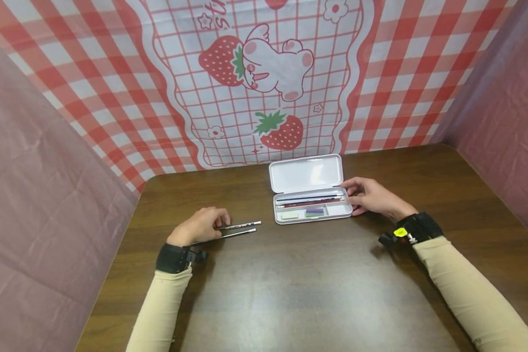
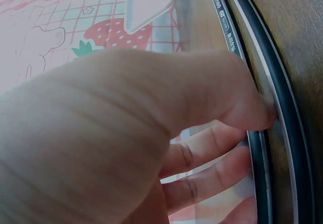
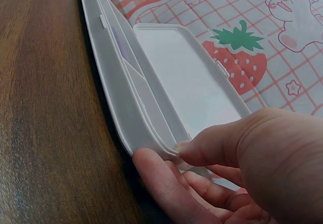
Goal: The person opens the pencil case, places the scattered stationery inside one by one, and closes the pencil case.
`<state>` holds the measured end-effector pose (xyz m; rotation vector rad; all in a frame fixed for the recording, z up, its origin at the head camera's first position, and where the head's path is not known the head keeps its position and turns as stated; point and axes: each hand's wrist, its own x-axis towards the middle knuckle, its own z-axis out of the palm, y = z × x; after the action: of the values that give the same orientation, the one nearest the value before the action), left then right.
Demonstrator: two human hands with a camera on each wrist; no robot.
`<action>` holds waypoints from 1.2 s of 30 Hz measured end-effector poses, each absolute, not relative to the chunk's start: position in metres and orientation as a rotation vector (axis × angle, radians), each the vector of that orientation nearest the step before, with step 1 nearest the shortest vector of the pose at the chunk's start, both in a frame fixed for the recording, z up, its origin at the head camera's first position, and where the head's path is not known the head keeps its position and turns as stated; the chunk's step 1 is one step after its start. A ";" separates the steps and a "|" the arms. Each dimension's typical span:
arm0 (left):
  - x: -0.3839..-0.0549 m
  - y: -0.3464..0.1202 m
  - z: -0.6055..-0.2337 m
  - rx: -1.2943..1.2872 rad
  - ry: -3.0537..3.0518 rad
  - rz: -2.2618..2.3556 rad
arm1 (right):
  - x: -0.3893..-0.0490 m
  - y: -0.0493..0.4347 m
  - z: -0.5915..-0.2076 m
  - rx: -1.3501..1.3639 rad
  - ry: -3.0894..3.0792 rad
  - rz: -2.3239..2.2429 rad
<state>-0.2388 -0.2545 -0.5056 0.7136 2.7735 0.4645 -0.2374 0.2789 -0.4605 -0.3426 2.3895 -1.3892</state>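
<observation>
Two dark pencils lie side by side on the table. My left hand (image 1: 201, 226) pinches the farther, printed pencil (image 1: 248, 225) between thumb and fingers; its thumb tip reaches the second, plainer pencil (image 2: 290, 113). To the right, a white pencil case (image 1: 305, 221) lies with its lid (image 1: 308, 173) raised. Several pencils (image 1: 310, 200) fill its back compartment. A pale green eraser (image 1: 289, 215) and a purple-and-green block (image 1: 314, 212) sit in front. My right hand (image 1: 371, 198) grips the case's right end, thumb over the rim, a finger along the outside wall.
A brown wooden table (image 1: 281, 303) carries everything. Behind the case hangs a red checked cloth (image 1: 391, 73) with strawberries, and pinkish cloth walls (image 1: 35, 195) stand at both sides. The lid's back is close to the hanging cloth.
</observation>
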 end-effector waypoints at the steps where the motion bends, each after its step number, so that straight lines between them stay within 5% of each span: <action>1: -0.238 -0.254 -0.506 0.718 2.775 0.467 | -0.237 0.279 -0.461 -0.343 2.391 -1.388; 36: -0.239 -0.256 -0.512 0.814 2.784 0.484 | -0.237 0.280 -0.460 -0.354 2.397 -1.370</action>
<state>-0.2391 -0.2555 -0.5121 0.8141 2.7844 0.4839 -0.2370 0.2801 -0.4602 -0.3540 2.3973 -1.3700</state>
